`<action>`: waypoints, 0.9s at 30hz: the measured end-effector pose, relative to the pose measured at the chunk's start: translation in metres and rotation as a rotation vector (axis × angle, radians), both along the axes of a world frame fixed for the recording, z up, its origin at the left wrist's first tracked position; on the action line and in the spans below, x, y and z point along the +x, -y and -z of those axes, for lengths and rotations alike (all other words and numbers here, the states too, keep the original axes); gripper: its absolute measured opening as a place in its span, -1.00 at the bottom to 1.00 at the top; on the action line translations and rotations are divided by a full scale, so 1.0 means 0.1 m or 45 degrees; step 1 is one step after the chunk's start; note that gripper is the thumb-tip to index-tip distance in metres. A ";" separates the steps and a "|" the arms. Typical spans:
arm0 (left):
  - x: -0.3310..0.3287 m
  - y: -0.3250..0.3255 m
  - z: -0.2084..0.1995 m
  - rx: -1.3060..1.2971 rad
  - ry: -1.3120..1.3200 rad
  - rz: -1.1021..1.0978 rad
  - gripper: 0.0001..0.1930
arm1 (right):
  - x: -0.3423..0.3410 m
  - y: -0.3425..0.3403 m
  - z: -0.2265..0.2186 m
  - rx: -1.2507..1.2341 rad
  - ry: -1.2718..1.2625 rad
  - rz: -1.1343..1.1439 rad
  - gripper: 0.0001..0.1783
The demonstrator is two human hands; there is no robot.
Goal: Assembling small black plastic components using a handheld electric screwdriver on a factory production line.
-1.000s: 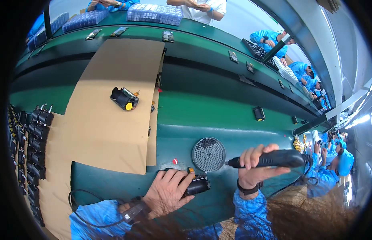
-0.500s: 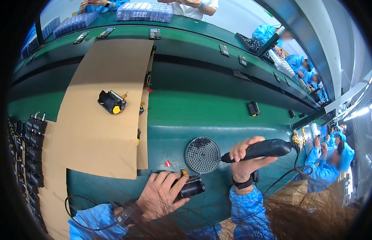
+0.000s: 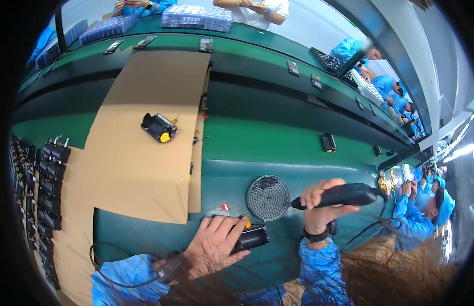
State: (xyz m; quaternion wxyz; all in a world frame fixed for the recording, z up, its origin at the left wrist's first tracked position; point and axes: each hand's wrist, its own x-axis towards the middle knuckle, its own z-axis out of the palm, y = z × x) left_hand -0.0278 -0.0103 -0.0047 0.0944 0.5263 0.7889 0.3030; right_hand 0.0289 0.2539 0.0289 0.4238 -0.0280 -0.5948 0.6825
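Note:
My left hand (image 3: pixel 215 246) is closed on a small black plastic housing (image 3: pixel 254 237), holding it against the green bench mat, with fingers over its top edge. An orange flex tab (image 3: pixel 247 222) sticks up beside my fingertips. In my right hand (image 3: pixel 318 217) is a black electric screwdriver (image 3: pixel 349 195), gripped nearly level, its tip pointing left. That tip is at the right rim of a round grey dimpled dish (image 3: pixel 270 205). Small dark screws (image 3: pixel 269 181) are gathered at the dish's far side. A red-and-white bit (image 3: pixel 225 206) lies left of the dish.
Brown cardboard (image 3: pixel 145 188) covers the left part of the bench, with another black housing (image 3: pixel 159 127) on it. Rows of black housings (image 3: pixel 52 186) stand at far left. A black housing (image 3: pixel 328 143) sits on the green belt. Co-workers in blue (image 3: pixel 418 214) sit at right.
The whole view has shifted, so the bench appears slightly further right. Both hands keep their grips, and the screwdriver tip stays beside the dish's right rim.

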 end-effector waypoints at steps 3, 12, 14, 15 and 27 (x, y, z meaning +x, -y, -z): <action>0.00 0.00 0.03 0.111 -0.022 -0.002 -0.20 | 0.13 -0.02 -0.17 -0.086 -0.188 -0.090 0.05; -0.03 0.02 0.05 0.102 -0.015 -0.012 -0.22 | 0.13 0.86 -0.15 -0.216 -0.308 -0.631 0.02; -0.02 0.03 0.05 0.093 -0.009 -0.015 -0.22 | 0.07 0.87 -0.03 -0.134 -0.367 -0.788 0.07; -0.02 0.04 0.03 0.093 0.004 -0.011 -0.22 | 0.06 0.87 0.00 -0.135 -0.365 -0.797 0.07; -0.01 0.02 0.06 0.073 0.018 -0.007 -0.23 | 0.07 0.89 0.07 -0.210 -0.286 -0.693 0.08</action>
